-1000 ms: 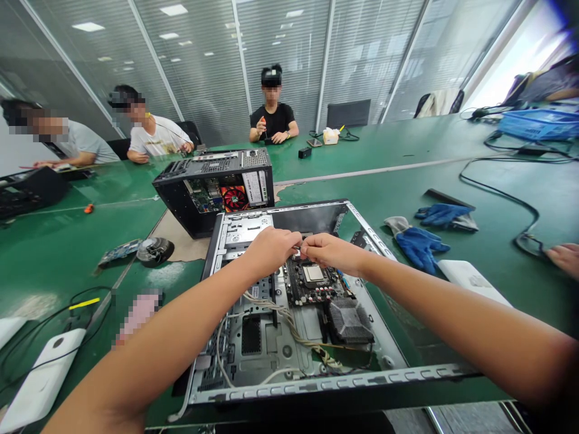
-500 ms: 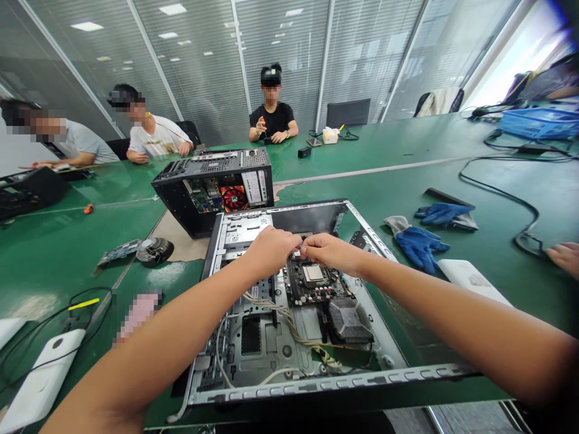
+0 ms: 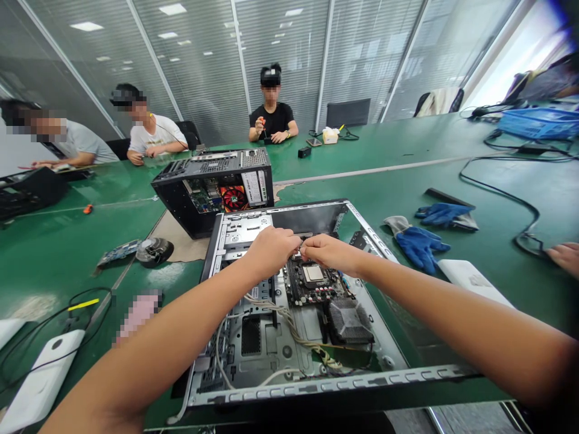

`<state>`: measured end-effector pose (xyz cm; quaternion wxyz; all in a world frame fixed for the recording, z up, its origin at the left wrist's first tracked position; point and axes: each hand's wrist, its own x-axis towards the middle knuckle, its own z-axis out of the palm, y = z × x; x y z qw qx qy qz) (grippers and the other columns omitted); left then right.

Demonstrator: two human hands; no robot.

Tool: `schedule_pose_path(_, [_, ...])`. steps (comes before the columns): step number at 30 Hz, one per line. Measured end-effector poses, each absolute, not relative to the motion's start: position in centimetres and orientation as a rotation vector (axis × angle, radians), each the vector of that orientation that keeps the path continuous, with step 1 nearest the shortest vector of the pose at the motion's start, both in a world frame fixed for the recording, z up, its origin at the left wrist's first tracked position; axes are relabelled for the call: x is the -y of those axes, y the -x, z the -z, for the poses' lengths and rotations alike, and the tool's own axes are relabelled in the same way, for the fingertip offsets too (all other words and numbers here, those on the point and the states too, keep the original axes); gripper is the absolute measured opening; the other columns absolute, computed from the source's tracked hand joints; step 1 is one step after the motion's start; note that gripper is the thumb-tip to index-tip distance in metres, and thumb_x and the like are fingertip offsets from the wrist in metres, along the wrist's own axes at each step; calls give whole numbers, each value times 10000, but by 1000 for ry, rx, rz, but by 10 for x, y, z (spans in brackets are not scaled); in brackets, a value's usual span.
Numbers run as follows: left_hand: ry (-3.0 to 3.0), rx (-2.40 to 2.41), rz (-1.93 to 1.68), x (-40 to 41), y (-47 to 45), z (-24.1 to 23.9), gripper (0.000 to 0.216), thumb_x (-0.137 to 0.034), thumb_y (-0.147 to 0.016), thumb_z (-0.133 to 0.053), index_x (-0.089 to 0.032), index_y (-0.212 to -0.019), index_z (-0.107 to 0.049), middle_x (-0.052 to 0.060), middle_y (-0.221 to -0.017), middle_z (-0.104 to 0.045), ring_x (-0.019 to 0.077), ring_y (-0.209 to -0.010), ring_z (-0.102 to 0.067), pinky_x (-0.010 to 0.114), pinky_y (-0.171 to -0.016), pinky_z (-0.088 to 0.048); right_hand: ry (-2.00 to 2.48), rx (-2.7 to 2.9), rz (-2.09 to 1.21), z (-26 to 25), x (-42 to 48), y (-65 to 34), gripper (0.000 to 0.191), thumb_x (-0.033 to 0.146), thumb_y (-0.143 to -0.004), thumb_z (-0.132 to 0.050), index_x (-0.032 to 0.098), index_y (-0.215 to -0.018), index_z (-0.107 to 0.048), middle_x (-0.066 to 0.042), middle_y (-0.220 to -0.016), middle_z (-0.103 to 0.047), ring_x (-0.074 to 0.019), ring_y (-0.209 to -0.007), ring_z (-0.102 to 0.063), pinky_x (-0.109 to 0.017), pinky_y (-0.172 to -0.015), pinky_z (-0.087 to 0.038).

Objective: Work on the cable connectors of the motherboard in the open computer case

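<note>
An open computer case (image 3: pixel 362 380) lies flat on the green table in front of me. Inside it sit a motherboard with a bare CPU (image 3: pixel 313 273), a dark heatsink (image 3: pixel 349 321) and a bundle of pale cables (image 3: pixel 289 322). My left hand (image 3: pixel 271 248) and my right hand (image 3: pixel 329 252) meet fingertip to fingertip over the far end of the motherboard. Both are closed in a pinch on a small metal part that I cannot make out.
A second, black computer case (image 3: pixel 212 184) with a red fan stands behind. Blue gloves (image 3: pixel 423 244) and a white device (image 3: pixel 470 279) lie to the right, a loose fan (image 3: pixel 154 250) and white box (image 3: pixel 43 380) to the left. Three people sit across the table; another person's hand (image 3: pixel 563 256) is at the right edge.
</note>
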<state>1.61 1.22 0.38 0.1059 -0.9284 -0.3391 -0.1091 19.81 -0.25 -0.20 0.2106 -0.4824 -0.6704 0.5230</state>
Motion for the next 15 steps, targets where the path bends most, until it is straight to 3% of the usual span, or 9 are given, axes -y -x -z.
schedule_pose_path(9, [2721,952,346,-13,-15,-4,196,-236,-903,-518,-182,-744,-620,12,-741,-639,166,-734,-531,297,-629,-314,1333,1843,-1432,3,2,-199,183,312,-770,-518,163,-676,-570,60,-510,-372,-78,-458,-286,-242,-446,-209])
schedule_pose_path(15, [2689,1010,311,-14,-15,-6,226,-278,-915,-508,-199,-768,-662,33,-745,-607,157,-677,-501,283,-600,-324,1328,1859,-1455,3,2,-199,162,287,-769,-517,168,-669,-565,72,-474,-302,-81,-445,-263,-245,-443,-180])
